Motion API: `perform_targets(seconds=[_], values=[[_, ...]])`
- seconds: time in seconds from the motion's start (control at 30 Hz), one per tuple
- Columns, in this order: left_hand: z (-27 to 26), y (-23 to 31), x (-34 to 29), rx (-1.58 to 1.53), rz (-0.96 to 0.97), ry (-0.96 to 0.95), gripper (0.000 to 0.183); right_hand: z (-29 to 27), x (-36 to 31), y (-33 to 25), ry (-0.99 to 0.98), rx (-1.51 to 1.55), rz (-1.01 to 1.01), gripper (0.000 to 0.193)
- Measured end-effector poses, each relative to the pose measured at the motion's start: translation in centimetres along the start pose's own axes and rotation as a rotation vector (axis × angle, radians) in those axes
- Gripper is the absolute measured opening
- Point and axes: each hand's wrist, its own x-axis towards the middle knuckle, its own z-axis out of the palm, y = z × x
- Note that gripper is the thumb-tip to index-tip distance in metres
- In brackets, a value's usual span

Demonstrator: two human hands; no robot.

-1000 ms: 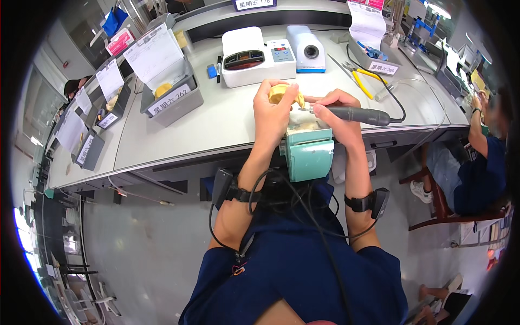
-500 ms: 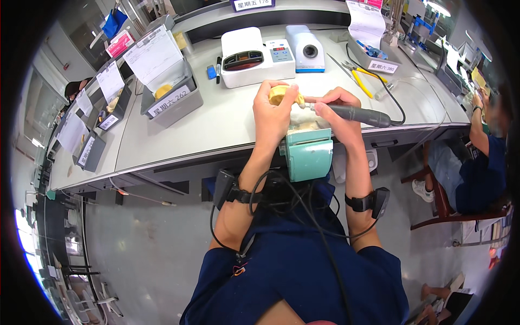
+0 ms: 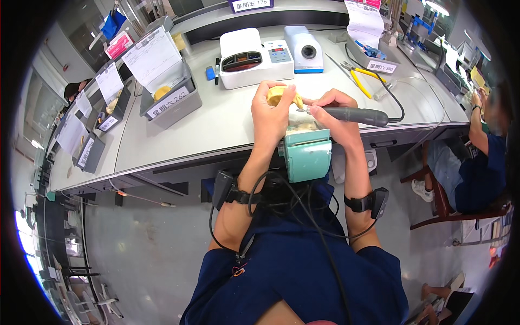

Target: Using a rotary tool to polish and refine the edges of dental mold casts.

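Note:
My left hand [image 3: 270, 116] is closed around a yellow dental model [image 3: 277, 95], with the thumb on its near side. My right hand [image 3: 343, 123] grips a dark grey rotary handpiece [image 3: 360, 115] much like a pen. The metal tip of this tool points left and lies close to the model's right edge; whether the two touch cannot be made out. Below both hands, a light green box [image 3: 309, 156] is fixed at the bench's front edge, with pale dust or scraps on its top.
A white device [image 3: 241, 73] with a control panel stands behind my hands, beside a white and blue unit [image 3: 304, 50]. Yellow-handled pliers [image 3: 361, 82] lie to the right, near the handpiece's black cable [image 3: 402, 103]. A grey bin [image 3: 176, 103] sits left. Another person [image 3: 476, 162] works at far right.
The handpiece and my right hand have shifted slightly left, so the tool's tip sits a little lower against the model's edge. My left hand keeps its hold on the model.

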Motion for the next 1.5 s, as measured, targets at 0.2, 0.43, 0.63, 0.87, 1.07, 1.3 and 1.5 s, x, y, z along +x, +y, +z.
perform_targets(seconds=[0.2,0.43,0.63,0.87,1.07,1.3,1.5], values=[[0.0,0.2,-0.1,0.014,0.000,-0.020,0.025,-0.1,0.0,0.0,0.053,0.016,-0.016,0.015],[0.0,0.1,0.0,-0.007,-0.003,-0.005,0.025,-0.1,0.0,0.1,0.008,-0.012,-0.043,0.013],[0.0,0.3,-0.1,-0.027,-0.028,-0.020,0.027,-0.5,0.1,0.2,0.039,0.097,-0.087,0.010],[-0.1,0.0,0.3,-0.161,-0.086,-0.042,0.031,-0.2,0.1,-0.1,-0.068,0.154,-0.052,0.011],[-0.2,0.1,0.1,-0.134,-0.075,-0.075,0.029,-0.6,0.1,0.7,-0.010,0.134,-0.035,0.010],[-0.2,0.1,0.3,-0.183,-0.095,-0.086,0.026,-0.4,0.2,0.3,-0.041,0.200,-0.055,0.012],[-2.7,-1.6,1.7,-0.682,-0.167,0.140,0.027,-0.9,0.2,0.7,0.083,0.296,-0.071,0.010]])
